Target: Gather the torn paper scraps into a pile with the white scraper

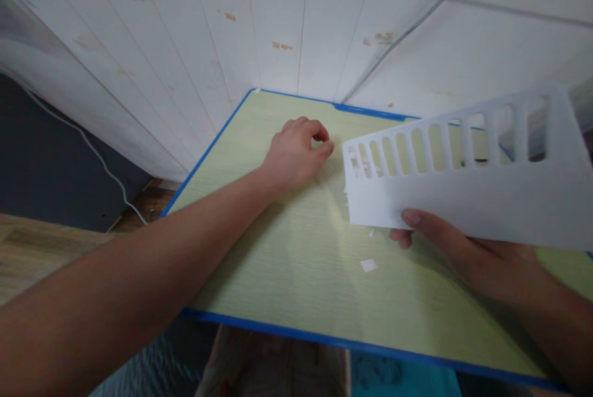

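Observation:
A white flat panel [393, 196] with a row of long rounded slots along its upper part is tilted up above the tabletop. My right hand [467, 255] grips its lower edge, thumb on the near face and other fingers behind. Left of the panel, my left hand [299, 151] rests over the table with curled fingers. Its thumb and index tips come together in a pinch; anything between them is too small to make out. A small white scrap [369, 265] lies on the table below the panel. More white bits show through the panel's left slots.
The pale green table [278, 273] has a blue rim and stands against a white plank wall [278, 20]. A grey cable [417, 23] runs down the wall to its back edge. A white cord [99, 153] hangs at left. Something bright blue [403, 375] is under the front edge.

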The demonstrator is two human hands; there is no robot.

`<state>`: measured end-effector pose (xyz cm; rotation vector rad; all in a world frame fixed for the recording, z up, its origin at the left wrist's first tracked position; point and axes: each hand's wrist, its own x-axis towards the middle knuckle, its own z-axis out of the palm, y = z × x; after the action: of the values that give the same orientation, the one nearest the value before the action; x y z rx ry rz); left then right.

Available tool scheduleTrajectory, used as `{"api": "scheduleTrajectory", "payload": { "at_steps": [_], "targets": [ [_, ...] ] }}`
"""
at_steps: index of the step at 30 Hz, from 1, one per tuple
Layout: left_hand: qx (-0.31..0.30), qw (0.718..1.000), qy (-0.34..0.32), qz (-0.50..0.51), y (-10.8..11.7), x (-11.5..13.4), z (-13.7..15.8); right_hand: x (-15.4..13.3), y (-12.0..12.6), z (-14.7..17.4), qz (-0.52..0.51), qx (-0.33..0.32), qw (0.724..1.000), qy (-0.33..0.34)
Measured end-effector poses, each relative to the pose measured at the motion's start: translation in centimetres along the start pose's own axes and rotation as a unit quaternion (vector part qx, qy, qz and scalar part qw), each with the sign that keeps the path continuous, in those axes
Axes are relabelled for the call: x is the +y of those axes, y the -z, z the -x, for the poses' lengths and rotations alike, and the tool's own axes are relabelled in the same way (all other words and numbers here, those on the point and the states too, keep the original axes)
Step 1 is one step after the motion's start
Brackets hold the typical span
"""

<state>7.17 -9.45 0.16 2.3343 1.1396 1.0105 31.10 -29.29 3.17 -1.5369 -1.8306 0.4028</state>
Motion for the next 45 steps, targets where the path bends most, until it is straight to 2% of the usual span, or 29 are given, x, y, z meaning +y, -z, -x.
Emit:
{"api": "scheduleTrajectory", "payload": {
  "at_steps": [3, 8, 14, 20, 31, 38, 43, 45],
  "targets": [
    [0.003, 1.0, 0.002, 0.006, -0.1, 0.0, -0.1, 0.0, 0.1, 0.0, 0.032, 0.023, 0.999, -0.019],
    [0.009, 1.0, -0.002, 0.011, -0.3, -0.3, -0.1, -0.1, 0.1, 0.2, -0.001, -0.008, 1.0, -0.012],
    [0.005, 1.0, 0.002, -0.005, -0.1, 0.0, -0.1, -0.4, 0.7, 0.3, 0.037, 0.015, 0.999, -0.005],
    [-0.003, 1.0, 0.019, -0.005, 0.3, 0.7, 0.0, -0.9, 0.9, 0.8, 0.015, -0.038, 0.999, 0.014],
    [0.005, 1.0, 0.021, -0.005, 0.1, 0.5, -0.2, -2.0, 1.4, 0.4, -0.015, -0.09, 0.995, 0.038],
    [0.003, 1.0, 0.017, -0.005, 0.0, 0.4, -0.3, -2.0, 1.7, 0.8, -0.009, -0.083, 0.996, 0.023],
    [0.002, 1.0, 0.021, 0.001, 0.1, 0.5, -0.2, -1.4, 1.0, 0.5, 0.044, -0.025, 0.998, -0.03],
    [0.005, 1.0, 0.021, 0.001, 0.1, 0.5, -0.3, -1.0, 0.6, 0.5, 0.052, -0.021, 0.998, -0.041]
  ]
}}
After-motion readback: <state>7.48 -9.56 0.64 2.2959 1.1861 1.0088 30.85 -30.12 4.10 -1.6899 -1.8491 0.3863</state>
